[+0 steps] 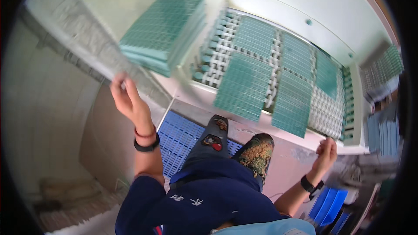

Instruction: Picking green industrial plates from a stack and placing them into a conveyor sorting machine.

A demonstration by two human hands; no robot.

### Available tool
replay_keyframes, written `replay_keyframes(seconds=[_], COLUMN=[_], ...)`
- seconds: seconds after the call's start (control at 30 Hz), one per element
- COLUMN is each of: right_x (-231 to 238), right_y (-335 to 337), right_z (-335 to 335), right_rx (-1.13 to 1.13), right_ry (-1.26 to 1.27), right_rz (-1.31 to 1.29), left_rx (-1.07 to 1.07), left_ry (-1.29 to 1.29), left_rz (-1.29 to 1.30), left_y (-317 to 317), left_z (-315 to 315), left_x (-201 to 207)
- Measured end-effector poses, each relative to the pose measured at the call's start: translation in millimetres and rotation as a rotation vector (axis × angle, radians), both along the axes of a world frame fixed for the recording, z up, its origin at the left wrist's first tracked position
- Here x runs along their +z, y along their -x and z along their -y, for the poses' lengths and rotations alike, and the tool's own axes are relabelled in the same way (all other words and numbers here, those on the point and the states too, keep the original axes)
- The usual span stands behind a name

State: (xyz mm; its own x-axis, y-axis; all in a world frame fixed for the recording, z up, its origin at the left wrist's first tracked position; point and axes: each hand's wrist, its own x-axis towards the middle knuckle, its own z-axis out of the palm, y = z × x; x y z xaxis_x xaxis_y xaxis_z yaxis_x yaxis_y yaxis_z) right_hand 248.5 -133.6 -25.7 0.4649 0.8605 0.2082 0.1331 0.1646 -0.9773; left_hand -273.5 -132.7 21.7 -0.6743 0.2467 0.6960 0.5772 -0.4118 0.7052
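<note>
My left hand [129, 100] is raised in the air at the left, fingers apart and a little blurred, holding nothing that I can see. Nearest to it is a thick stack of green gridded panels [163, 28] beside the machine. My right hand [325, 153] is at the machine's front right edge, fingers curled in, with nothing showing in them. Between my hands, several green panels lie flat on a bed of white rollers [327, 115]. Two of these, a front left panel [244, 86] and a front right panel [292, 103], reach over the near edge.
The long cream-coloured machine [278, 2] runs across the front. Blue slatted matting [176, 141] lies by my legs. At the right are a rack of upright panels [383, 72], blue-grey sheets [383, 132] and blue bins [328, 206]. A pale ledge [80, 26] stands at the left.
</note>
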Motion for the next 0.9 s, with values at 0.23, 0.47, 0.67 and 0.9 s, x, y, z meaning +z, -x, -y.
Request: replay_keyframes(seconds=[0.23,0.47,0.67,0.9], right_x=[70.1,117.3,141.4,133.9], right_y=[102.4,229.7,320.8,354.3], right_z=[-21.7,-53.2,-101.4,-130.8], right_rx=[0.277,0.504,0.624,0.895], right_ry=[-0.132,-0.205,-0.271,0.194], right_rz=[0.277,0.538,0.541,-0.060], left_rx=[0.306,0.415,0.317,0.207], left_ry=[0.551,0.723,0.475,0.450], left_rz=[-0.327,-0.573,-0.709,-0.680], left_y=[52.0,34.0,7.2,-7.3], left_z=[-26.8,-20.2,-8.6,9.7], left_x=[94.8,83.3,70.9,65.3])
